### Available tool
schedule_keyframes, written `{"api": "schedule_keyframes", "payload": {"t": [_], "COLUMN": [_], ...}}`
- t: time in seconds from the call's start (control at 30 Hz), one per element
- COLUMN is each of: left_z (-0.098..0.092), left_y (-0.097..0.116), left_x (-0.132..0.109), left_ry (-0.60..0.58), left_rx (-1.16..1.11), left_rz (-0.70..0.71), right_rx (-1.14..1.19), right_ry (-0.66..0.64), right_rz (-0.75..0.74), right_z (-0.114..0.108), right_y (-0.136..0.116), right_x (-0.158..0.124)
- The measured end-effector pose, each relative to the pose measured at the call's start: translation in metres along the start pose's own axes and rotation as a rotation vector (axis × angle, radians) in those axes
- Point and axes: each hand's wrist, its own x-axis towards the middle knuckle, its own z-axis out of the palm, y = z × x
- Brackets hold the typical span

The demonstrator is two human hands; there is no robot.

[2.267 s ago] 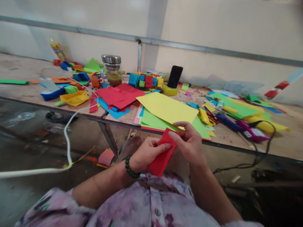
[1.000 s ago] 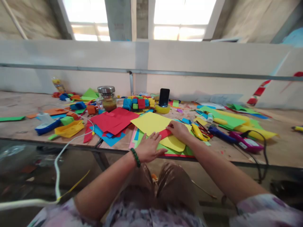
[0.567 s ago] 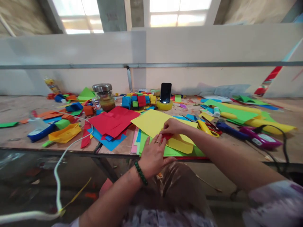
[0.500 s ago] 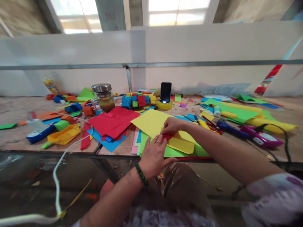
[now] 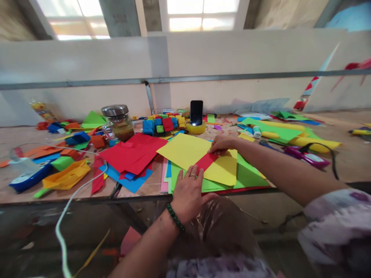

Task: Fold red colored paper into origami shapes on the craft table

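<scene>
A short strip of red paper [image 5: 206, 161] lies slantwise on a yellow sheet [image 5: 185, 150], which rests on a stack of green sheets [image 5: 249, 178] at the table's front edge. My left hand [image 5: 189, 189], with a ring and a green bead bracelet, lies flat with its fingertips on the strip's near end. At the far end, my right hand [image 5: 222, 144] has its fingers curled and pressed down on the strip. Part of the strip is hidden under both hands.
Red sheets [image 5: 135, 152] over blue paper lie to the left, near a lidded glass jar [image 5: 117, 121]. Folded paper cubes [image 5: 162, 124] and a phone [image 5: 196, 113] on a yellow roll stand behind. A purple tool [image 5: 308, 156] lies right; a white cable [image 5: 74, 191] hangs left.
My right hand has moved away from my left, up and to the right along the strip, so more red paper shows between them. The whole view has shifted slightly to the right.
</scene>
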Motion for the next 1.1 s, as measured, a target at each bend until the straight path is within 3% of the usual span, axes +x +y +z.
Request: {"api": "schedule_keyframes", "payload": {"t": [0.13,0.27,0.43,0.57,0.77,0.93,1.1], "left_z": [0.001,0.002,0.009,0.014,0.011,0.006,0.003], "left_y": [0.000,0.000,0.006,0.009,0.007,0.009,0.010], "left_x": [0.001,0.002,-0.008,-0.014,-0.013,-0.012,-0.010], "left_ry": [0.032,0.080,0.185,0.254,0.240,0.206,0.180], "left_rx": [-0.025,-0.023,-0.007,-0.007,0.000,-0.006,0.032], "left_rz": [0.011,0.026,-0.011,-0.042,-0.051,-0.067,-0.074], "right_rx": [-0.059,-0.039,-0.030,-0.128,-0.331,-0.310,-0.274], "right_ry": [0.068,-0.022,-0.063,-0.044,-0.079,-0.191,-0.209], "right_rz": [-0.051,-0.177,-0.228,-0.258,-0.263,-0.220,-0.249], "right_z": [0.000,0.029,0.054,0.053,0.053,0.050,0.044], "right_y": [-0.019,-0.036,-0.031,-0.035,-0.058,-0.061,-0.059], "right_x": [-0.006,-0.013,-0.018,-0.021,-0.018,-0.015,-0.017]}}
